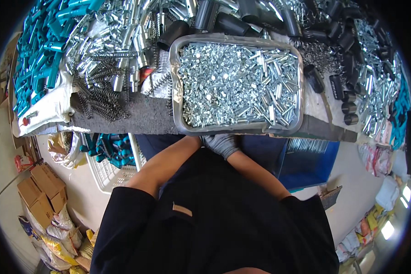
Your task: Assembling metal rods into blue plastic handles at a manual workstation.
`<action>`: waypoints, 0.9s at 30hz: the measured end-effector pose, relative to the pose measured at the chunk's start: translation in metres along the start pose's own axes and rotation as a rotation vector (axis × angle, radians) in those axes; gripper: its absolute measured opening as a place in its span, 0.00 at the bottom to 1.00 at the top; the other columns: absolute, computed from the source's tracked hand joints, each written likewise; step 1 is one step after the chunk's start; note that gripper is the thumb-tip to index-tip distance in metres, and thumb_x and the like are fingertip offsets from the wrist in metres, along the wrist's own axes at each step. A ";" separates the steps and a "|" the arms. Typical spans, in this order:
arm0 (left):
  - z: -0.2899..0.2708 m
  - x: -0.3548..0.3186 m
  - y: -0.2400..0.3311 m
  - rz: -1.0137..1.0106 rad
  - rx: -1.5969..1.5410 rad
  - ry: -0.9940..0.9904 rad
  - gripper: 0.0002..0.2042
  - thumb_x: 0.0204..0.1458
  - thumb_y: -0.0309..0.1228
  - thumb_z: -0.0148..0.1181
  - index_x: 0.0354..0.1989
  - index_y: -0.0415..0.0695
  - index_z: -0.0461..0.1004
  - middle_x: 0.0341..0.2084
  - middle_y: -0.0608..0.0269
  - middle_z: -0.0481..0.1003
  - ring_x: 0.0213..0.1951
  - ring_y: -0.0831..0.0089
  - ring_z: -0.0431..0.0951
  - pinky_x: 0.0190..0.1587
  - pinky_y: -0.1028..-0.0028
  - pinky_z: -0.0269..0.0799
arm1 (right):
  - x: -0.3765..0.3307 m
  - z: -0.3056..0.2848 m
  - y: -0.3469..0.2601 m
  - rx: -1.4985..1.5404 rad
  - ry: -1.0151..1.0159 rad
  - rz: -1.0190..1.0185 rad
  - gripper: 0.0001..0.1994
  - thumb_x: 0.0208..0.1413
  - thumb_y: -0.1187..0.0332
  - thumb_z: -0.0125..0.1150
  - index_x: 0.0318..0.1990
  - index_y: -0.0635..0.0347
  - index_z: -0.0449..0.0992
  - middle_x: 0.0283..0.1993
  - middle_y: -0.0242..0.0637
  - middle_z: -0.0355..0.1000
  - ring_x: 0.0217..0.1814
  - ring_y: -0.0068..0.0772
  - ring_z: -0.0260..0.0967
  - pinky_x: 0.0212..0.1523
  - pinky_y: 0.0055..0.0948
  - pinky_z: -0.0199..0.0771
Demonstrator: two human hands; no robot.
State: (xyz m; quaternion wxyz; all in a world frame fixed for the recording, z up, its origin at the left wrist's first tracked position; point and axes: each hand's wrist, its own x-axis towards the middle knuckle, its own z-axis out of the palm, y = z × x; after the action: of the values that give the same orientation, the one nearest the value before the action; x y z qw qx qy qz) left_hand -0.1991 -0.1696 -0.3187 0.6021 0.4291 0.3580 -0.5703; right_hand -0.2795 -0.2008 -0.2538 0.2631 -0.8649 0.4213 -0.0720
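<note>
My right hand (221,145), in a grey knitted glove, is low at the bench's near edge, just below the grey tray (174,91). Its fingers are hidden, so what it may hold does not show. My left forearm (169,160) reaches to the same spot, close against the right hand, and its hand is almost wholly out of sight under the edge. Small shiny metal parts (223,86) fill the tray, with short pins and tubes (278,91) heaped on its right side.
Dark coil springs (102,98), teal plastic parts (45,59) and black tubes (313,77) cover the bench (146,112) around the tray. Below stand a white basket (107,176) of teal-and-black pieces and a blue bin (306,169) of metal rods. Cardboard boxes (41,192) and sacks (61,237) lie left.
</note>
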 end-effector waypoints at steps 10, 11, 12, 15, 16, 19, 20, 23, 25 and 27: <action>-0.008 0.029 -0.007 -0.012 -0.168 -0.154 0.26 0.62 0.40 0.38 0.67 0.43 0.53 0.67 0.57 0.54 0.66 0.62 0.55 0.69 0.66 0.48 | 0.002 0.017 0.020 -0.041 -0.284 0.013 0.20 0.56 0.48 0.48 0.38 0.53 0.77 0.33 0.46 0.75 0.39 0.49 0.73 0.48 0.47 0.69; -0.014 0.033 -0.010 -0.015 -0.189 -0.164 0.26 0.62 0.39 0.39 0.68 0.43 0.53 0.67 0.57 0.54 0.66 0.61 0.55 0.69 0.65 0.48 | -0.004 0.018 0.018 -0.070 -0.187 0.017 0.20 0.56 0.48 0.48 0.38 0.54 0.76 0.34 0.46 0.75 0.41 0.49 0.73 0.49 0.47 0.68; -0.039 0.065 -0.031 -0.009 -0.350 -0.073 0.27 0.60 0.38 0.45 0.67 0.42 0.54 0.66 0.56 0.55 0.66 0.62 0.55 0.69 0.65 0.49 | -0.014 0.035 0.018 0.288 -0.202 0.108 0.22 0.56 0.45 0.48 0.40 0.55 0.77 0.36 0.48 0.75 0.43 0.49 0.72 0.49 0.48 0.67; -0.016 0.045 -0.001 -0.048 0.082 -0.450 0.29 0.56 0.36 0.53 0.65 0.41 0.56 0.65 0.53 0.56 0.65 0.62 0.56 0.68 0.65 0.51 | -0.005 -0.024 0.005 0.003 -0.121 0.080 0.25 0.56 0.44 0.49 0.42 0.59 0.77 0.49 0.52 0.72 0.52 0.56 0.68 0.55 0.52 0.63; -0.002 0.019 0.019 -0.083 0.672 -0.893 0.29 0.55 0.37 0.55 0.64 0.40 0.58 0.65 0.52 0.57 0.64 0.60 0.57 0.68 0.65 0.50 | 0.005 -0.057 -0.004 0.082 -0.168 0.106 0.26 0.56 0.44 0.49 0.42 0.59 0.78 0.49 0.52 0.72 0.52 0.56 0.68 0.55 0.51 0.63; -0.013 0.036 0.018 -0.130 0.602 -0.838 0.28 0.56 0.37 0.52 0.65 0.40 0.57 0.64 0.53 0.57 0.64 0.62 0.58 0.67 0.66 0.51 | -0.004 -0.025 0.000 0.066 -0.078 0.090 0.23 0.55 0.46 0.51 0.39 0.58 0.78 0.41 0.50 0.73 0.44 0.55 0.70 0.48 0.50 0.66; -0.015 0.045 0.015 -0.166 0.574 -0.828 0.28 0.57 0.38 0.51 0.65 0.40 0.57 0.64 0.53 0.57 0.64 0.62 0.58 0.67 0.67 0.51 | -0.009 0.011 0.020 0.030 -0.043 0.093 0.21 0.55 0.46 0.51 0.36 0.55 0.79 0.35 0.48 0.74 0.38 0.55 0.71 0.43 0.50 0.67; -0.039 0.061 0.012 -0.198 0.464 -0.727 0.27 0.59 0.38 0.47 0.65 0.40 0.57 0.64 0.54 0.58 0.63 0.64 0.58 0.67 0.68 0.52 | -0.002 -0.006 0.006 0.119 -0.150 0.134 0.22 0.53 0.46 0.53 0.38 0.56 0.78 0.42 0.50 0.75 0.44 0.55 0.71 0.46 0.51 0.68; -0.065 0.068 0.012 -0.207 0.401 -0.668 0.26 0.60 0.39 0.44 0.65 0.40 0.57 0.64 0.55 0.58 0.63 0.66 0.59 0.66 0.69 0.53 | 0.000 -0.014 0.000 0.113 0.030 0.015 0.22 0.52 0.46 0.54 0.39 0.56 0.78 0.43 0.50 0.74 0.44 0.54 0.71 0.47 0.50 0.68; -0.087 0.074 0.005 -0.213 0.315 -0.581 0.25 0.61 0.39 0.42 0.65 0.39 0.56 0.64 0.56 0.58 0.63 0.67 0.59 0.66 0.70 0.54 | 0.004 -0.059 -0.029 0.147 -0.171 0.051 0.20 0.52 0.49 0.54 0.40 0.55 0.78 0.42 0.50 0.75 0.44 0.56 0.71 0.50 0.51 0.67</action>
State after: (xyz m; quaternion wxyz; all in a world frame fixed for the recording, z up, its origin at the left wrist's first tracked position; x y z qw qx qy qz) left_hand -0.1824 -0.1176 -0.4186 0.5424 0.2969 0.1220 -0.7764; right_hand -0.2767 -0.2126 -0.1887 0.3624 -0.8352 0.4130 -0.0219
